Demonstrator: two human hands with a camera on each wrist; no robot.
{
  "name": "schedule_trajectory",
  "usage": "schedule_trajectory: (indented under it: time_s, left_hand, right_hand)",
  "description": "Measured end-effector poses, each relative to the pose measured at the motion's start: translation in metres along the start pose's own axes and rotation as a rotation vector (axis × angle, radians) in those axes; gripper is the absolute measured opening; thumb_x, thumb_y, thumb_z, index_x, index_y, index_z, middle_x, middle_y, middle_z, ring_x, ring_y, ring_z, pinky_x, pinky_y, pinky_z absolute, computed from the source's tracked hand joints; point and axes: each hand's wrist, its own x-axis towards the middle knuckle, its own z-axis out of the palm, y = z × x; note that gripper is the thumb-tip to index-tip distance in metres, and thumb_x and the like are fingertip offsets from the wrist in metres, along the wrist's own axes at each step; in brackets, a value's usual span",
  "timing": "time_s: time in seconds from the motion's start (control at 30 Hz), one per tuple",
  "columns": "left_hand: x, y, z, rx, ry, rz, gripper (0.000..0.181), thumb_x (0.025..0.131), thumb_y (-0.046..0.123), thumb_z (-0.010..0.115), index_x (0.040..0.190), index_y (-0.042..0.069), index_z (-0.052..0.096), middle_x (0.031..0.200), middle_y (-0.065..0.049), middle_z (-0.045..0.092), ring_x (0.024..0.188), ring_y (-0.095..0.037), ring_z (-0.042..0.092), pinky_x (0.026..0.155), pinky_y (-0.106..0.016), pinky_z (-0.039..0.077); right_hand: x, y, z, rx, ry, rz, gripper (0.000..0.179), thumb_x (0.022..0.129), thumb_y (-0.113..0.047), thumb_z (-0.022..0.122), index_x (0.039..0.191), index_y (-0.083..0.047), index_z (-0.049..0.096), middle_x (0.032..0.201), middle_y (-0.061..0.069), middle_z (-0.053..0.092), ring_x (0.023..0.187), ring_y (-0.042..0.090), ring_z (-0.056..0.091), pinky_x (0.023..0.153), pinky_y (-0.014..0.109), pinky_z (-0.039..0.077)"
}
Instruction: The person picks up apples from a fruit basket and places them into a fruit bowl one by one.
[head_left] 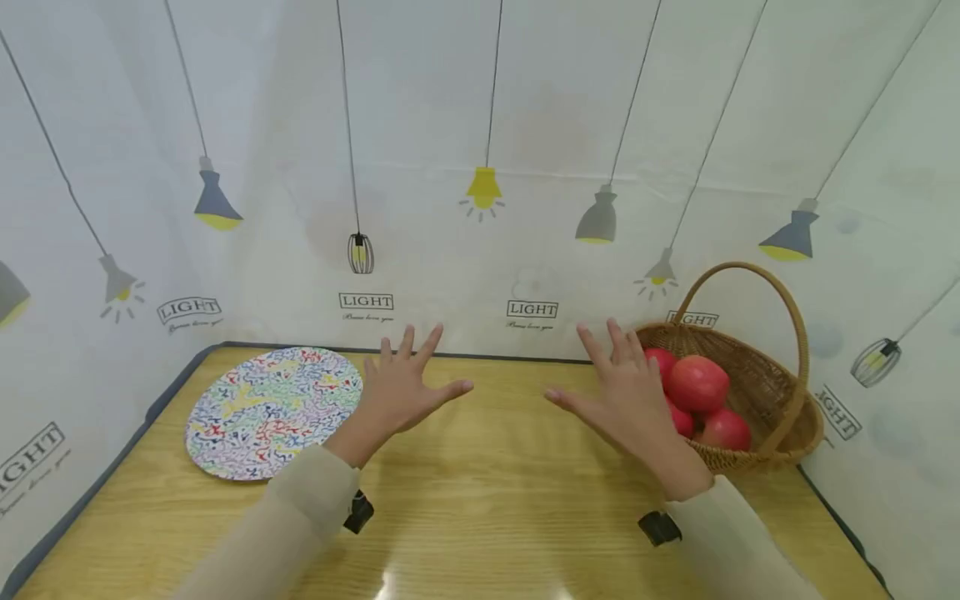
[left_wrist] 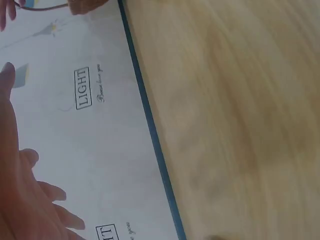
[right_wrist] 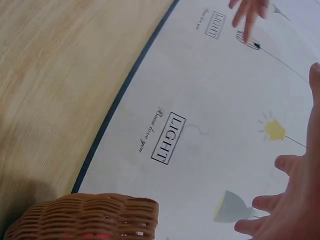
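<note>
My left hand (head_left: 396,392) is held over the table with its fingers spread and holds nothing. Just left of it lies an oval board (head_left: 262,417) covered in a multicoloured squiggle pattern; the hand overlaps its right edge in the head view. My right hand (head_left: 626,400), likewise spread and holding nothing, is beside a wicker basket (head_left: 772,400) with a tall arched handle. Several red round fruits (head_left: 697,383) lie in the basket's left part, some partly hidden by that hand. In the right wrist view the basket's woven rim (right_wrist: 95,212) shows below the fingers.
A wood-grain table (head_left: 480,500) fills the foreground, with a dark edging along its back and sides. Behind it rises a pale wall covering (head_left: 420,200) printed with hanging lamps and the word LIGHT. Each wrist carries a small black device (head_left: 660,527).
</note>
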Motion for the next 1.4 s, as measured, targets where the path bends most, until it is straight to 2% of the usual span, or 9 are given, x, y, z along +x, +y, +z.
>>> schedule_trajectory:
  time_s: [0.37, 0.47, 0.6, 0.7, 0.83, 1.0, 1.07, 1.2, 1.4]
  left_hand:
    - [-0.01, 0.023, 0.02, -0.262, 0.03, 0.075, 0.097, 0.089, 0.078, 0.049, 0.164, 0.027, 0.013, 0.169, -0.014, 0.02, 0.152, -0.043, 0.028, 0.115, -0.065, 0.035]
    - [-0.011, 0.031, 0.02, -0.327, 0.024, 0.09, 0.094, 0.091, 0.076, 0.049, 0.164, 0.031, 0.011, 0.17, -0.01, 0.018, 0.154, -0.038, 0.027, 0.118, -0.062, 0.034]
    - [-0.01, 0.043, 0.02, -0.43, 0.059, 0.09, 0.088, 0.094, 0.071, 0.049, 0.163, 0.033, 0.011, 0.171, -0.002, 0.018, 0.156, -0.03, 0.024, 0.123, -0.057, 0.028]
    - [-0.007, 0.054, 0.027, -0.519, 0.099, 0.103, 0.084, 0.097, 0.067, 0.048, 0.163, 0.03, 0.013, 0.17, -0.001, 0.021, 0.157, -0.028, 0.023, 0.125, -0.054, 0.026]
    - [-0.009, 0.069, 0.041, -0.597, 0.081, 0.119, 0.082, 0.098, 0.067, 0.045, 0.163, 0.032, 0.01, 0.17, -0.002, 0.02, 0.157, -0.028, 0.022, 0.125, -0.054, 0.026]
    - [-0.012, 0.082, 0.05, -0.632, 0.083, 0.122, 0.081, 0.098, 0.066, 0.046, 0.163, 0.033, 0.01, 0.17, -0.003, 0.021, 0.157, -0.029, 0.022, 0.124, -0.057, 0.027]
    - [-0.01, 0.087, 0.052, -0.644, 0.09, 0.123, 0.081, 0.099, 0.064, 0.046, 0.163, 0.031, 0.011, 0.17, -0.003, 0.021, 0.157, -0.029, 0.022, 0.124, -0.056, 0.026]
    - [-0.005, 0.095, 0.058, -0.671, 0.079, 0.123, 0.081, 0.099, 0.065, 0.044, 0.164, 0.029, 0.012, 0.17, -0.002, 0.02, 0.157, -0.027, 0.021, 0.126, -0.053, 0.023]
    - [0.0, 0.109, 0.072, -0.73, 0.04, 0.125, 0.082, 0.098, 0.069, 0.04, 0.164, 0.028, 0.011, 0.17, 0.0, 0.018, 0.158, -0.024, 0.019, 0.127, -0.049, 0.022]
  right_hand:
    - [-0.055, 0.026, -0.031, 0.213, 0.335, -0.161, 0.073, 0.085, -0.044, 0.078, 0.148, -0.02, 0.052, 0.162, 0.012, 0.038, 0.145, 0.048, 0.037, 0.094, 0.074, 0.044]
    - [-0.063, 0.033, -0.031, 0.286, 0.443, -0.208, 0.071, 0.086, -0.052, 0.075, 0.144, -0.016, 0.057, 0.158, 0.013, 0.044, 0.147, 0.04, 0.039, 0.109, 0.043, 0.049]
    - [-0.064, 0.045, -0.031, 0.32, 0.63, -0.268, 0.077, 0.087, -0.067, 0.064, 0.135, -0.007, 0.065, 0.149, 0.02, 0.052, 0.146, 0.024, 0.044, 0.108, 0.004, 0.032]
    - [-0.062, 0.053, -0.034, 0.321, 0.72, -0.272, 0.082, 0.088, -0.071, 0.06, 0.133, -0.002, 0.065, 0.145, 0.025, 0.054, 0.145, 0.02, 0.045, 0.113, 0.01, 0.033]
    - [-0.064, 0.062, -0.035, 0.303, 0.732, -0.238, 0.088, 0.088, -0.072, 0.059, 0.139, -0.001, 0.059, 0.145, 0.027, 0.053, 0.146, 0.028, 0.042, 0.117, 0.014, 0.031]
    - [-0.066, 0.074, -0.038, 0.285, 0.778, -0.204, 0.089, 0.088, -0.072, 0.058, 0.139, 0.002, 0.058, 0.145, 0.03, 0.052, 0.148, 0.037, 0.037, 0.125, 0.04, 0.028]
    - [-0.066, 0.08, -0.042, 0.289, 0.806, -0.186, 0.09, 0.088, -0.072, 0.058, 0.14, 0.002, 0.056, 0.146, 0.03, 0.051, 0.15, 0.032, 0.036, 0.126, 0.04, 0.027]
    - [-0.068, 0.09, -0.048, 0.309, 0.86, -0.141, 0.092, 0.088, -0.073, 0.057, 0.142, 0.002, 0.054, 0.144, 0.031, 0.052, 0.148, 0.023, 0.04, 0.123, 0.024, 0.026]
    - [-0.07, 0.098, -0.05, 0.345, 1.08, 0.042, 0.094, 0.088, -0.078, 0.049, 0.136, 0.002, 0.059, 0.137, 0.03, 0.059, 0.142, 0.032, 0.046, 0.123, 0.033, 0.029]
